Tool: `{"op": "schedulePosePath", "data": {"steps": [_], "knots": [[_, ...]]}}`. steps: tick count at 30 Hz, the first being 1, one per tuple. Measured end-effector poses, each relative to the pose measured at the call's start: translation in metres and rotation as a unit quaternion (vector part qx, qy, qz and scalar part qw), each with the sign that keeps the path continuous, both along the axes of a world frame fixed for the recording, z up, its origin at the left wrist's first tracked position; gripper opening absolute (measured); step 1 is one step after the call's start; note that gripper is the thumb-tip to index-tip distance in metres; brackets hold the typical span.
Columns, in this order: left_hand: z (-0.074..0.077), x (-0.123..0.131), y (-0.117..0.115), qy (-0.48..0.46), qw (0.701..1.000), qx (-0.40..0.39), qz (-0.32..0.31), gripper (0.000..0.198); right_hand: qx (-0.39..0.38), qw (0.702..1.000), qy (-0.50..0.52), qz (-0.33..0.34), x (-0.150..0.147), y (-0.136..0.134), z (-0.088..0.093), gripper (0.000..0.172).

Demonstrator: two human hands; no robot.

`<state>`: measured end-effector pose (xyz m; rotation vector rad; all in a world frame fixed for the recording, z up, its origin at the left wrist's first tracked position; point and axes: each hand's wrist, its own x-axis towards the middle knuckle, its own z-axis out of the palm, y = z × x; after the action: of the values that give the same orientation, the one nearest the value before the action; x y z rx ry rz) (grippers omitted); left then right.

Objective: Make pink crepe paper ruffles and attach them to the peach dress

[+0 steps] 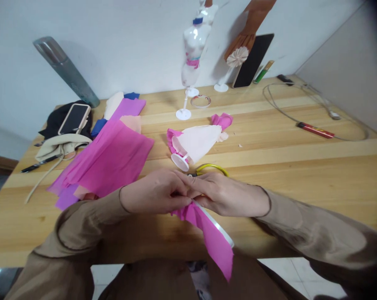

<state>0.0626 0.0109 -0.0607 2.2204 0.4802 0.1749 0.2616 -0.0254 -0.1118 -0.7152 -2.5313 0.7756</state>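
Near the table's front edge, my left hand (157,192) is closed on the gathered end of a pink crepe paper strip (218,248). The strip hangs slantwise past the edge toward my lap, with a narrow white tape (218,225) along its upper side. My right hand (227,195) meets the left and pinches the strip and tape at the same end; its fingertips are partly hidden. Just behind my hands lie yellow-handled scissors (212,166), their blades mostly covered. Beyond them a small form in a white and pink paper skirt (197,141) lies on its side.
Pink crepe sheets (113,156) lie at left, by a phone (75,118) and a cloth pouch (61,146). White dress forms (193,62) stand at the back, near a bangle (200,101), a pleated rosette (237,56) and a dark tablet (253,60). A spray can (66,71) leans left; a cable (272,98) lies right.
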Motion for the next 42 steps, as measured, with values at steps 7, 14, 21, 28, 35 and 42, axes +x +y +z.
{"op": "schedulePosePath", "data": {"steps": [7,14,21,28,35,42], "knots": [[-0.002,0.003,-0.006,0.034,0.999,-0.012,0.029,0.038,-0.020,1.000,-0.011,0.005,-0.002,-0.001,-0.001,0.074],[0.000,0.003,-0.010,0.071,0.997,-0.030,0.017,0.032,-0.035,0.998,-0.053,-0.014,-0.003,-0.001,0.006,0.073],[-0.001,0.002,-0.013,0.100,0.993,0.004,0.054,0.033,-0.021,0.999,-0.028,-0.012,0.000,0.003,-0.001,0.073],[0.000,0.004,-0.008,0.030,0.999,-0.015,0.037,0.014,-0.004,1.000,0.001,-0.025,0.005,0.007,0.006,0.073],[-0.001,0.004,0.001,0.049,0.992,-0.113,-0.002,0.032,-0.023,0.999,0.039,-0.024,0.003,0.012,0.008,0.063],[0.005,0.001,-0.004,0.095,0.985,-0.124,0.079,0.026,-0.066,0.960,0.162,-0.220,0.023,0.018,0.031,0.016]]}}
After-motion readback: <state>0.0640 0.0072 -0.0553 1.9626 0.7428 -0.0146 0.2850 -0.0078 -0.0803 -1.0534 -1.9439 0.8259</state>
